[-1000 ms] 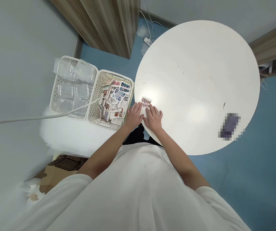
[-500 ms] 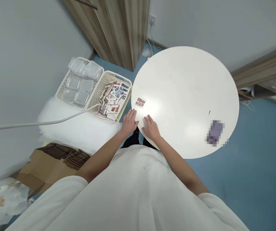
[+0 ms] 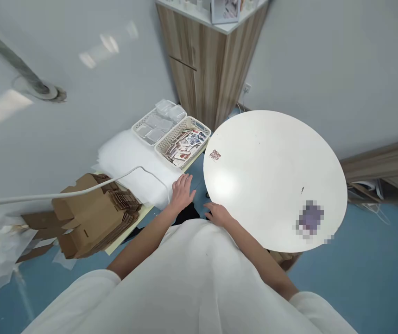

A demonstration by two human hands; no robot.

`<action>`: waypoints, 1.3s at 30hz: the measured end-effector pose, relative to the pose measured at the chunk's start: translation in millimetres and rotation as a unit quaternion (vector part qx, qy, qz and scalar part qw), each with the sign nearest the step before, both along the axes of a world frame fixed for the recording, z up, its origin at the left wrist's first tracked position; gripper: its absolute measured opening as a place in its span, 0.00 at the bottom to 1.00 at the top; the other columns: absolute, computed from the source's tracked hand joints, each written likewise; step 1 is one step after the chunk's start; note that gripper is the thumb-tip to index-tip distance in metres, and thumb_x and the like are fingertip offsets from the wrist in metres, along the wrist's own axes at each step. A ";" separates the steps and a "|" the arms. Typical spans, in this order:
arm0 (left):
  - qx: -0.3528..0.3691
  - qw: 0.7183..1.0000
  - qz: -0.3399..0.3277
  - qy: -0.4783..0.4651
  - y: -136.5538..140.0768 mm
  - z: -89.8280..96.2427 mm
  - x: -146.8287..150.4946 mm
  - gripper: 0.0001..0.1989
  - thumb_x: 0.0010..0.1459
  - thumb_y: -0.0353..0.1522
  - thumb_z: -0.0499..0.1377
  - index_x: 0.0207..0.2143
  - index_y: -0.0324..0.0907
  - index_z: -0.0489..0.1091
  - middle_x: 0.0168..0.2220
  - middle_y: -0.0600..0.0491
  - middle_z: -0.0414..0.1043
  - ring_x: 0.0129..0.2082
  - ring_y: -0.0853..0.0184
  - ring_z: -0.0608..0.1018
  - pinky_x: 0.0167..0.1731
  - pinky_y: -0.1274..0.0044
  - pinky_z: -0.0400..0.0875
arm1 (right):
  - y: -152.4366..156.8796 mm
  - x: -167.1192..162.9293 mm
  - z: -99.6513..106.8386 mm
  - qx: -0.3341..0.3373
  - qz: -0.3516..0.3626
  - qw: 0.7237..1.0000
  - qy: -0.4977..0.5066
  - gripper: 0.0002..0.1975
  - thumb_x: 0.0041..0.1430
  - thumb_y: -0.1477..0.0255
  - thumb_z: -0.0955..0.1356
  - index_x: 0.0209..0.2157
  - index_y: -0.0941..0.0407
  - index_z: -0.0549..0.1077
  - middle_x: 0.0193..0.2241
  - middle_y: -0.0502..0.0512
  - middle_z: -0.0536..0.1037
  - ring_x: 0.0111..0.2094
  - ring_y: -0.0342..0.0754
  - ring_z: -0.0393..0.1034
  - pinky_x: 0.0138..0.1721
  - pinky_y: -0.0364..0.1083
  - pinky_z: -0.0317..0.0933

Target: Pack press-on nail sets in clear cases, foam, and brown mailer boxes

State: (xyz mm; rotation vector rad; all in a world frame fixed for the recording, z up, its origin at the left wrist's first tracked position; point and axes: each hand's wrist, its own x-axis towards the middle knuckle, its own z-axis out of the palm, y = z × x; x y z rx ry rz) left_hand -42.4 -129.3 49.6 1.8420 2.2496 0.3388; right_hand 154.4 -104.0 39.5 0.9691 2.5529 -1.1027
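Note:
My left hand (image 3: 182, 191) hangs open with its fingers stretched, close to the edge of the stacked white foam sheets (image 3: 129, 162); it holds nothing. At the near left rim of the round white table (image 3: 271, 176) is my right hand (image 3: 217, 213), fingers apart and slightly bent, nothing in it. Whether it touches the rim I cannot tell. A small card of reddish-brown press-on nails (image 3: 215, 155) lies on the table near its left edge. Beyond my left hand, a white basket (image 3: 160, 150) holds many nail cards (image 3: 184, 147).
A second basket (image 3: 134, 127) contains clear plastic boxes (image 3: 157, 123). Flat brown cartons (image 3: 87, 208) are stacked at left, with a white cable (image 3: 91, 189) crossing above. A blurred purple object (image 3: 310, 218) lies on the table's right. A wooden cabinet (image 3: 202, 69) stands behind.
The view has tilted up and shifted, showing more wall and cabinet. My left hand has moved left toward the foam sheets; my right hand has drawn back from the tabletop to its rim.

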 end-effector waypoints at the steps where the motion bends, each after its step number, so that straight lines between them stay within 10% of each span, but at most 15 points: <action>1: 0.006 1.000 0.015 0.005 -2.2 2.6 -4.5 0.28 0.55 0.37 0.50 0.58 0.38 0.52 0.59 0.42 0.54 0.59 0.53 0.54 0.53 0.62 0.51 | -1.0 -2.8 1.8 0.002 0.010 1.000 0.000 0.19 0.57 0.70 0.61 0.51 0.55 0.64 0.46 0.58 0.71 0.43 0.50 0.68 0.42 0.47 0.59; 22: 0.053 0.985 0.135 -0.094 -50.5 29.6 -138.5 0.19 0.55 0.37 0.52 0.48 0.42 0.63 0.49 0.47 0.68 0.50 0.57 0.68 0.47 0.63 0.60 | 21.6 -159.4 31.7 0.107 0.062 0.992 0.028 0.18 0.58 0.70 0.60 0.51 0.55 0.64 0.48 0.57 0.71 0.41 0.48 0.69 0.41 0.46 0.62; 39: 0.008 0.891 0.220 -0.398 28.1 17.9 -198.7 0.20 0.52 0.38 0.56 0.47 0.41 0.65 0.48 0.47 0.69 0.37 0.66 0.76 0.38 0.74 0.70 | 155.5 -251.5 19.2 0.039 -0.075 0.992 0.098 0.21 0.53 0.64 0.63 0.48 0.58 0.66 0.46 0.62 0.69 0.41 0.51 0.68 0.42 0.51 0.63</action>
